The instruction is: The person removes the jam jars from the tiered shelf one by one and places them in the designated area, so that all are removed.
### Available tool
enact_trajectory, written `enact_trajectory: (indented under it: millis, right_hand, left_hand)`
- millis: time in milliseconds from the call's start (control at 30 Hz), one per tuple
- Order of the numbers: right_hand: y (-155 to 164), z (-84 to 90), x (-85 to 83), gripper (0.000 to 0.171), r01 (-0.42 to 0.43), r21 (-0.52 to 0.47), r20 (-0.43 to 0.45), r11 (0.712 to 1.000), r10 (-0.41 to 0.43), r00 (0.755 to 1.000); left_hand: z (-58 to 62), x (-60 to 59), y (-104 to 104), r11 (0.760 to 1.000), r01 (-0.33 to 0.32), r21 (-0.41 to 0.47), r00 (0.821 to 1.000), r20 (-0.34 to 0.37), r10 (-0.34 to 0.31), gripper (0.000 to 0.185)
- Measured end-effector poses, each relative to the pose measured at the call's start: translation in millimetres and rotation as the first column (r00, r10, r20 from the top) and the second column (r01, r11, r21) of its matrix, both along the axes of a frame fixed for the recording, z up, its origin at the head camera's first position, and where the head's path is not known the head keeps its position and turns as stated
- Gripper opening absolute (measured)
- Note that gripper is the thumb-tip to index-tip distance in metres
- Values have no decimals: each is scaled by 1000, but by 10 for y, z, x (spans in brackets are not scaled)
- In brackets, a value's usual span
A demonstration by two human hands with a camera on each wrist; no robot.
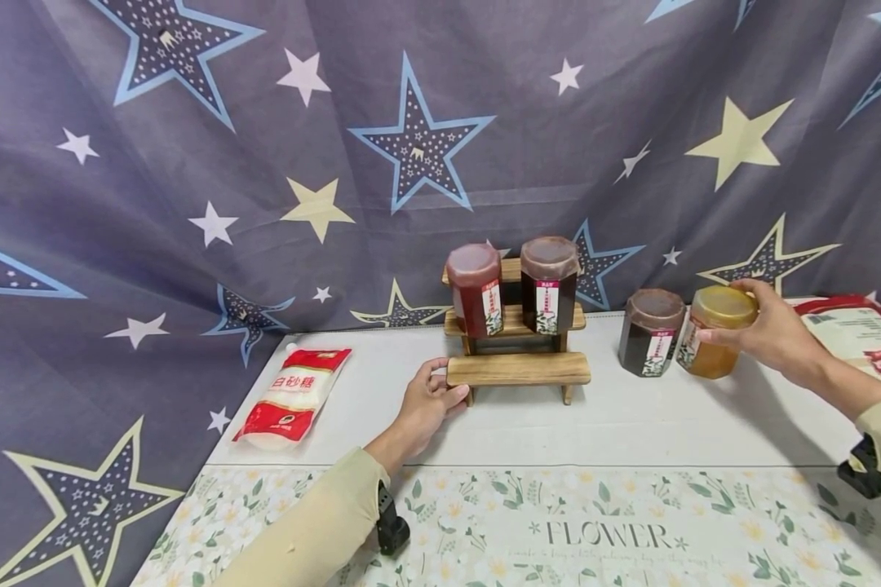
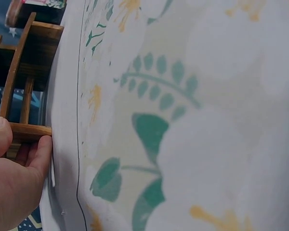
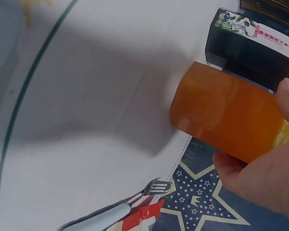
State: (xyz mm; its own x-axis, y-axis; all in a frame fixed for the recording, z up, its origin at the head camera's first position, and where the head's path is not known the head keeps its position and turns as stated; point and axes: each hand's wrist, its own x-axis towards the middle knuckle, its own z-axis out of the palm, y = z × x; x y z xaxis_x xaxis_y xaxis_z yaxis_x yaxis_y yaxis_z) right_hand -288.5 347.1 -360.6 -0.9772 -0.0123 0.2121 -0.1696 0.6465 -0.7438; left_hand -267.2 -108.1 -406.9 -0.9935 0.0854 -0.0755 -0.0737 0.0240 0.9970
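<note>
At the centre of the head view stands a small stepped wooden rack (image 1: 517,369). My left hand (image 1: 426,399) grips the left end of its lowest step, thumb on one side and fingers beneath in the left wrist view. On the middle step sit a red jar (image 1: 473,297) and a dark jar (image 1: 546,297), both upright with labels facing front. My right hand (image 1: 771,330) holds a jar of amber honey (image 1: 710,355) near its yellow lid, thumb and fingers on opposite sides. Just left of it, a second dark jar (image 1: 642,346) stands on the table.
A red and white sugar bag (image 1: 294,395) lies at the table's left. Another red and white bag (image 1: 862,338) lies at the far right, behind my right arm. A fork (image 3: 156,187) shows low in the right wrist view. A star-patterned curtain (image 1: 352,277) hangs behind the table.
</note>
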Motion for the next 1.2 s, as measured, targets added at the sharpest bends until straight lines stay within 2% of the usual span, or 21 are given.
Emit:
enact_trajectory:
  millis: [133, 400, 500, 700, 1000, 1200]
  right_hand:
    - [9, 30, 3, 103, -26, 9, 33, 1000, 26, 999]
    - [-4, 160, 23, 112, -83, 26, 154, 996, 78, 985]
    - [-36, 227, 29, 111, -111, 32, 159, 993, 104, 982]
    - [-106, 392, 33, 104, -89, 48, 101, 995, 83, 991]
    - [-254, 675, 32, 102, -49, 42, 17, 998, 48, 999]
    - [-443, 758, 46, 103, -56, 50, -4, 997, 57, 998]
  left_hand:
    - [-6, 0, -3, 1000, 0, 8, 1000, -6, 0, 54]
    - [-3, 1, 6, 1000, -2, 6, 1000, -9, 2, 54]
    - [6, 9, 9, 1000, 2, 9, 1000, -15, -2, 54]
    - [9, 21, 10, 1000, 1, 13, 1000, -13, -1, 55]
    - [8, 13, 20, 1000, -1, 7, 1000, -13, 1, 55]
    - [-5, 3, 20, 1000, -3, 8, 1000, -11, 3, 55]
